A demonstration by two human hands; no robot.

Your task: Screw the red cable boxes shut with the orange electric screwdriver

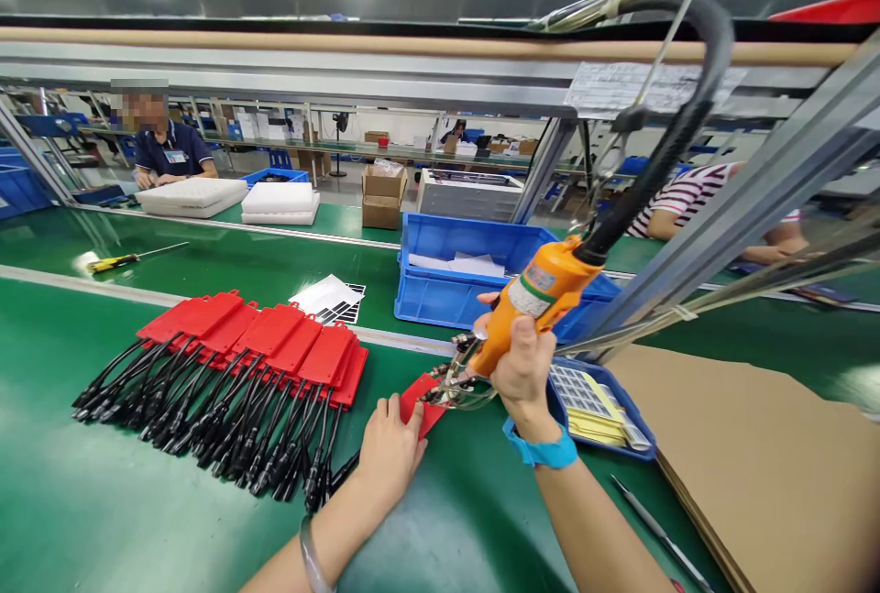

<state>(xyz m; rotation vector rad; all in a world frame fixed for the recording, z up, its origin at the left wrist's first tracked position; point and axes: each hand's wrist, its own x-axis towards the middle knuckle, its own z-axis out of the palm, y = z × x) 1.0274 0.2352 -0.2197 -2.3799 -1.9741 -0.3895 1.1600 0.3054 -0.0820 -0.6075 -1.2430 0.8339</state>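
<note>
My right hand is wrapped around an orange power screwdriver that hangs from a black hose. The tool's front end, with thin tubes around it, points down and left at a small red plastic case. My left hand grips that case against the green bench, fingers on its near side. The tool tip hides part of the case, so I cannot tell whether they touch. To the left lie several matching red cases in overlapping rows, their black cables pointing toward me.
Behind the tool stands a blue bin. A blue tray of label sheets, a metal pen-like tool and cardboard sheets are at right. A yellow-handled screwdriver lies far left. Across the bench sit a person and white foam blocks.
</note>
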